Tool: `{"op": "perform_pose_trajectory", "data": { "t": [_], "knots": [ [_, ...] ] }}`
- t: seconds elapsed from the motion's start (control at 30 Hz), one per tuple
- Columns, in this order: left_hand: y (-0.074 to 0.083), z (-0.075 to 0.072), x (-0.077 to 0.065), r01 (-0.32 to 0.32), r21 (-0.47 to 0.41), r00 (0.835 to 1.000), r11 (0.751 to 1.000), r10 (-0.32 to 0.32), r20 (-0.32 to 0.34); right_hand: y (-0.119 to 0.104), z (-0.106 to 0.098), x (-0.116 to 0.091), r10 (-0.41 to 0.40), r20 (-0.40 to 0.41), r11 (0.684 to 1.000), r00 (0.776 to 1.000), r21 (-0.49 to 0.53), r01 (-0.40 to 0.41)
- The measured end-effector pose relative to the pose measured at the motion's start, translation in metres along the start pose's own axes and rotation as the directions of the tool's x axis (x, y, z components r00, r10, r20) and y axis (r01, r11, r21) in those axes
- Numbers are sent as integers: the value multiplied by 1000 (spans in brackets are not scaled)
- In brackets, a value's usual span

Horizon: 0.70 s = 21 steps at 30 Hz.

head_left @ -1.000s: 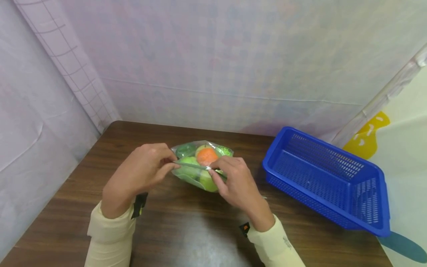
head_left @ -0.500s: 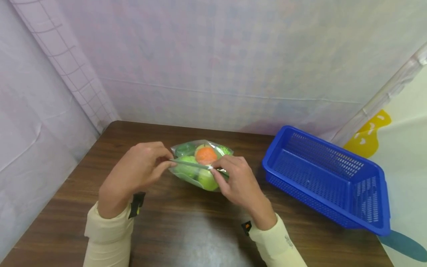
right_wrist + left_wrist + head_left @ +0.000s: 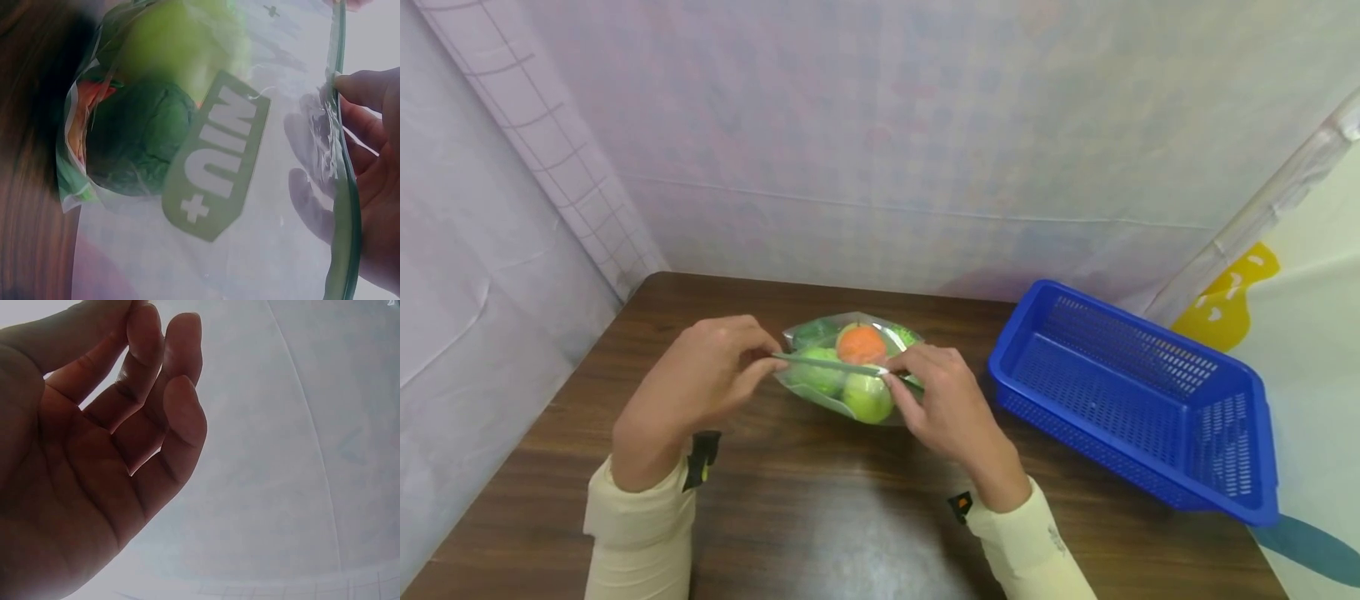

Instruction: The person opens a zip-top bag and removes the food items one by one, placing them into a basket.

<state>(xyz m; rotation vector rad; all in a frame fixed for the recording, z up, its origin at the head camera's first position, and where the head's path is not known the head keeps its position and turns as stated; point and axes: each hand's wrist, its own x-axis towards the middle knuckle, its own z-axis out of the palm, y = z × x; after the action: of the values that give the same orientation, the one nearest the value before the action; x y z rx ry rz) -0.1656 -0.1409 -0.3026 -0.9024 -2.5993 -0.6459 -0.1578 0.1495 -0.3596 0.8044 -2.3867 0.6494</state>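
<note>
A clear zip bag (image 3: 808, 393) on the table holds an orange fruit (image 3: 861, 344), pale green round fruits (image 3: 867, 398) and a dark green piece (image 3: 140, 137). A green zip strip (image 3: 827, 362) runs along its mouth, with a small white piece (image 3: 882, 372) beside the right fingertips. My left hand (image 3: 711, 375) pinches the strip's left end between thumb and finger; in the left wrist view the other fingers of that hand (image 3: 106, 437) are loosely bent. My right hand (image 3: 943, 400) pinches the strip further right, and its fingers show through the clear film in the right wrist view.
A blue perforated plastic basket (image 3: 1108, 492) stands on the brown wooden table (image 3: 820, 517) at the right. Pale cloth hangings (image 3: 880, 167) rise behind the table and along both sides.
My left hand has shifted slightly left with the strip's end. My right hand and the white piece have moved a little to the right. The bag stays in about the same spot.
</note>
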Motion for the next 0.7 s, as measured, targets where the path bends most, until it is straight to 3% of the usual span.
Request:
{"op": "perform_pose_trajectory", "data": {
  "t": [0.7],
  "knots": [
    [-7, -1, -3, -25, 29, 998, 999, 26, -54, 10, -7, -2, 48, 16, 999, 999, -17, -47]
  ]
}}
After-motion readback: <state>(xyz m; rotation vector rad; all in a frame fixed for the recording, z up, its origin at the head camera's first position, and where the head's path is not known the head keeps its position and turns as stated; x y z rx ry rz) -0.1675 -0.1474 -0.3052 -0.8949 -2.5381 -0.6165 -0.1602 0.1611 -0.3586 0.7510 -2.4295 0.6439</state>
